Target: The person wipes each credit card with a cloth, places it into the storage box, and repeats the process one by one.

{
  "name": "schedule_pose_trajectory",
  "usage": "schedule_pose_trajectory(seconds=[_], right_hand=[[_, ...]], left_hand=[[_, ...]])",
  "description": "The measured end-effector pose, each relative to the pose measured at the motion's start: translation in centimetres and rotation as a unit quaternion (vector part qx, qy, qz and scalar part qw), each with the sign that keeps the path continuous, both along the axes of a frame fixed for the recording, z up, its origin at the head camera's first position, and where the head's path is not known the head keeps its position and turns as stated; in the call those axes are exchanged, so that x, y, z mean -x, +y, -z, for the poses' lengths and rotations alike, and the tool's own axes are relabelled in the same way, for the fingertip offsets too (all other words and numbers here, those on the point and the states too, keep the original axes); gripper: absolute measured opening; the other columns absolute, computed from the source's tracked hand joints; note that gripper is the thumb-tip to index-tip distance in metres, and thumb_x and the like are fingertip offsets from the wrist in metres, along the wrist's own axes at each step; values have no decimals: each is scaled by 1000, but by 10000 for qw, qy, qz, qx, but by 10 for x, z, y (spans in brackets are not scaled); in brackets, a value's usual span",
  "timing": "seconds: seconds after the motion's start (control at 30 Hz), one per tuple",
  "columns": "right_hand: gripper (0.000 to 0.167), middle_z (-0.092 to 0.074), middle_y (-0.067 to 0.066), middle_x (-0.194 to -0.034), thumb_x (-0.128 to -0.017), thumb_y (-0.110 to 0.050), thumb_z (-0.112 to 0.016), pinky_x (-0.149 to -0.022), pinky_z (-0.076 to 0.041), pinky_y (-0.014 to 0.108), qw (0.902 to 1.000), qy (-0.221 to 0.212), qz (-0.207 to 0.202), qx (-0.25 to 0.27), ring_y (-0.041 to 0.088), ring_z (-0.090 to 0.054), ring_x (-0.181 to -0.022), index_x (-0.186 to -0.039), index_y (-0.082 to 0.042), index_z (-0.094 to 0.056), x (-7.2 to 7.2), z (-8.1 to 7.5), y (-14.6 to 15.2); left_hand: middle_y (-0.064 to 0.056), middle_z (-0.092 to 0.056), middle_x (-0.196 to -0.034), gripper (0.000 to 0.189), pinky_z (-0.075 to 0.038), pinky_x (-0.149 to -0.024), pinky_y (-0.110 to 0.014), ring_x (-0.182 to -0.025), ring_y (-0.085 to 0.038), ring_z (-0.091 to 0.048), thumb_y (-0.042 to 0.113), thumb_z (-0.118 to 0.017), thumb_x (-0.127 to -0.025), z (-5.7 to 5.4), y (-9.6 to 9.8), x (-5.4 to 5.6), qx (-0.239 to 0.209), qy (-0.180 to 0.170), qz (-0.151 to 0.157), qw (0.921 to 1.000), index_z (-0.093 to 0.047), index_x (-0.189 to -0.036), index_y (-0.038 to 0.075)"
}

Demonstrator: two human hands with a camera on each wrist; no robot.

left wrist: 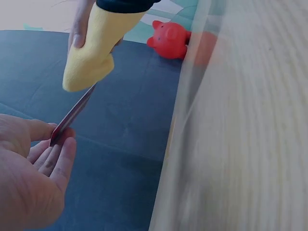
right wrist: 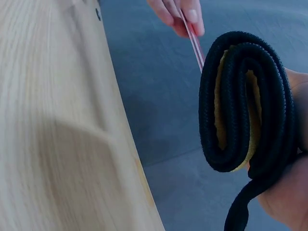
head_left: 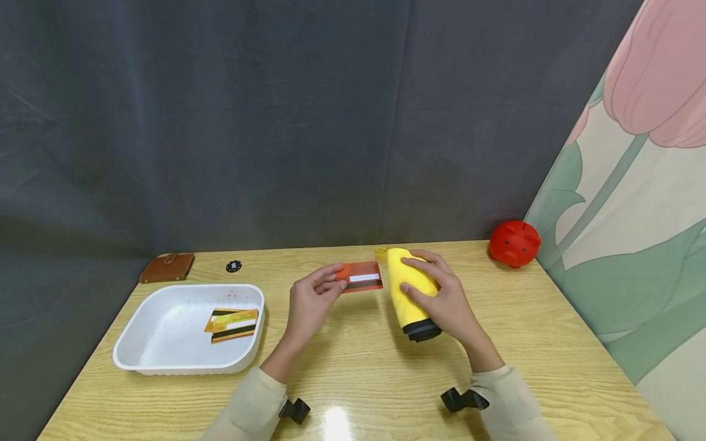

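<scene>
My left hand (head_left: 314,303) pinches a red card (head_left: 361,277) with a white strip and a dark stripe, holding it by its left end above the table. In the left wrist view the card (left wrist: 72,115) appears nearly edge-on, its far end close to the cloth. My right hand (head_left: 441,294) grips a folded yellow cloth (head_left: 407,288) with a dark border. The right wrist view shows the cloth's rolled dark edge (right wrist: 236,101) end-on, beside the card (right wrist: 193,43). Whether cloth and card touch, I cannot tell.
A white tray (head_left: 129,346) at the left holds several orange and yellow cards (head_left: 234,324). Behind it lie a brown wallet (head_left: 167,267) and a black chip (head_left: 234,266). A small yellow item (head_left: 380,253) shows partly behind the cloth. A red piggy bank (head_left: 514,244) stands back right.
</scene>
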State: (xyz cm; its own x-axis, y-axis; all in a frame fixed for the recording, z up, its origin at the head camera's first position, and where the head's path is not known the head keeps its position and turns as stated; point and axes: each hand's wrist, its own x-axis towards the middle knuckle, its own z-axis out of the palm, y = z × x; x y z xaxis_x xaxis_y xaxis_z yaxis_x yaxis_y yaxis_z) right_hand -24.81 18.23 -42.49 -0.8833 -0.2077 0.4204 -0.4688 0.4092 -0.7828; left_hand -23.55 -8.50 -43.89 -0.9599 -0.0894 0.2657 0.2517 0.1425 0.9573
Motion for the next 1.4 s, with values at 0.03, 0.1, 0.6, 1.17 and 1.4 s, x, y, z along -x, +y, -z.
schedule_pose_trajectory(seconds=[0.03,0.1,0.6,1.17,1.4], right_hand=[[44,-53,4,-150,-92,-15,-79,-79,-53,17,10000,-3,-43,8,14,-58,-108,-134,-19,-69,0,1,-2],[44,-52,4,-150,-92,-14,-80,-79,-54,18,9999,-14,-140,26,16,-59,-109,-134,-19,-69,-1,4,-5],[46,-52,7,-150,-91,-14,-80,-88,-53,24,9979,98,-601,-201,27,-57,-124,-135,-19,-69,-12,9,-34],[46,-54,6,-148,-90,-15,-82,-87,-53,20,9992,216,-178,-272,27,-62,-120,-134,-18,-70,-10,8,-30],[46,-53,7,-150,-91,-18,-80,-88,-51,18,9992,3,259,-316,29,-62,-121,-136,-17,-68,1,11,-12]], left_hand=[[-12,-78,-114,31,-61,-79,-19,-99,-23,-77,10,-79,-91,1,1,-1,-11,17,47,10000,-77,-121,10],[-11,-78,-115,31,-62,-80,-20,-100,-20,-76,11,-79,-92,2,4,-2,-12,42,153,9999,-76,-122,11],[-10,-74,-124,32,-62,-89,-25,-110,-21,-75,13,-70,-99,9,20,-9,-124,-66,584,9982,-70,-131,14],[-8,-76,-122,30,-62,-88,-24,-106,-19,-76,8,-72,-97,5,24,-13,-123,158,492,9986,-74,-126,13],[-6,-77,-116,28,-62,-89,-25,-104,-19,-75,10,-73,-96,-2,20,-17,31,285,528,9982,-76,-122,19]])
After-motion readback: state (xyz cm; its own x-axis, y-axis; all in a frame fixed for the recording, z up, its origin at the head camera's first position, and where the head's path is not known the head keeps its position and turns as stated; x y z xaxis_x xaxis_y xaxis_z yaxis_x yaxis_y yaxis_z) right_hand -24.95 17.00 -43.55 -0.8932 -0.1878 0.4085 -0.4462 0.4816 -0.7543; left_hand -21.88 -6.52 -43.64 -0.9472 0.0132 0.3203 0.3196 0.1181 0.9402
